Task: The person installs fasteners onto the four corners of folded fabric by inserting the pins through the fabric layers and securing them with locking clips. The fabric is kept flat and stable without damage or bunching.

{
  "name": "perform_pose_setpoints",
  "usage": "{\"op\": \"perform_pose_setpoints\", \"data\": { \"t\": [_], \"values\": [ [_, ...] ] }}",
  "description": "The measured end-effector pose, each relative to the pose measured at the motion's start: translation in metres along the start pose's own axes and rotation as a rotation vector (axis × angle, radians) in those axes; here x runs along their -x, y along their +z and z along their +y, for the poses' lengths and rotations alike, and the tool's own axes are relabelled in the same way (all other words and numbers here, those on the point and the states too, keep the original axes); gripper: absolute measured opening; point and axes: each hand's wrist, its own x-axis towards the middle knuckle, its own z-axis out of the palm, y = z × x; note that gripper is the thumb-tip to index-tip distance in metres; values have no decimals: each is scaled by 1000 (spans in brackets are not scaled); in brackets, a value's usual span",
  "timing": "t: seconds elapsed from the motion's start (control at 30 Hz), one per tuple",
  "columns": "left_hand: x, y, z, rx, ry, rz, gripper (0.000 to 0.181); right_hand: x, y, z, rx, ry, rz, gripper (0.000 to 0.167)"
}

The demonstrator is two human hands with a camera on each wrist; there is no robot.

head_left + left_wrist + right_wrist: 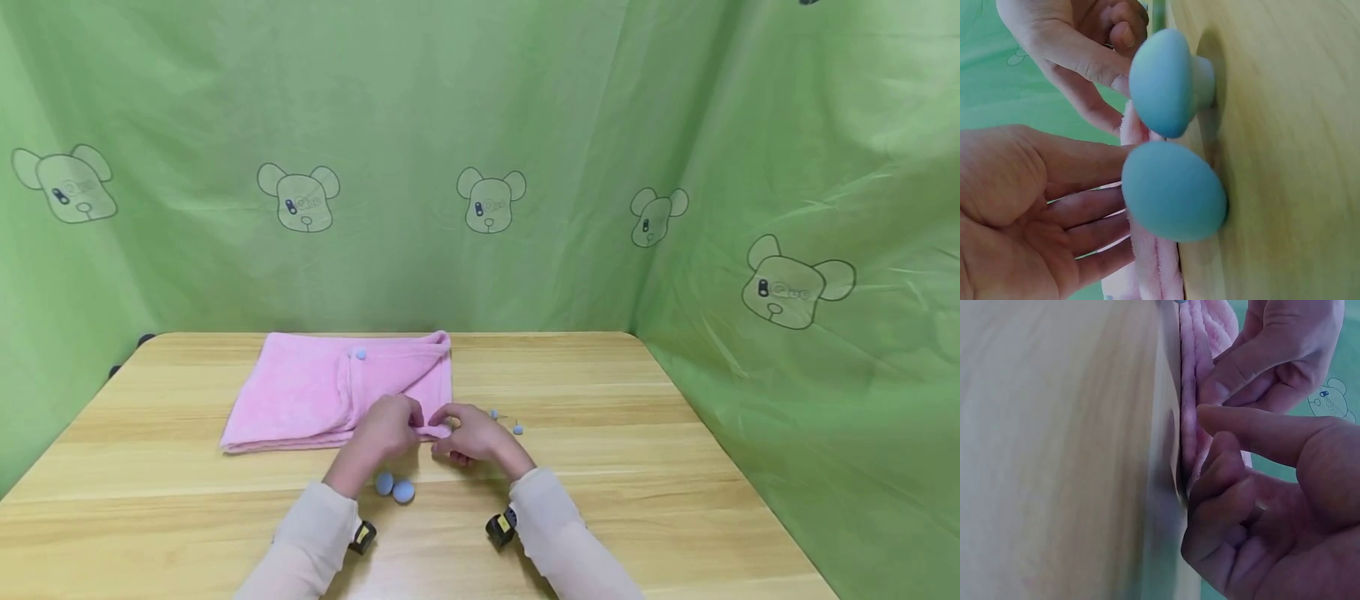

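Observation:
A folded pink plush blanket [292, 392] lies at the back of the table. Near its front right corner, my left hand [386, 429] pinches the cloth between thumb and fingers. My right hand [476, 433] meets it from the other side, thumb and fingertips at the same corner, other fingers curled. A small glint shows among those curled fingers in the right wrist view; what it is, I cannot tell. Two light-blue mushroom-shaped caps [1175, 194] stand on the table in front of the left hand. Another small blue cap [361, 354] sits on the blanket's upper layer.
Right of the blanket, just beyond the right hand, lie two small blue-headed pins [517, 429] with thin shafts. The wooden table [637, 517] has a green curtain [570, 275] with bear faces behind it and along its sides.

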Motion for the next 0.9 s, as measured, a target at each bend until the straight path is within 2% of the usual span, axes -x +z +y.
{"op": "perform_pose_setpoints", "data": {
  "t": [0.23,0.4,0.5,0.6,0.73,0.9],
  "values": [
    [-3,2,-6,19,-38,52,9,1,1,-1,-17,35,10,45],
    [-5,0,-7,49,-68,56,8,-3,1,2,-85,-7,107,32],
    [-5,0,-6,57,-75,60,9,-5,1,3,-148,-40,191,20],
    [-5,-1,-6,75,-78,70,5,-8,1,4,-252,-52,245,18],
    [-5,0,-4,132,-88,89,6,-11,0,5,-397,-55,268,18],
    [-6,0,-2,154,-78,145,4,-12,-1,4,-463,-57,275,18]
  ]
}}
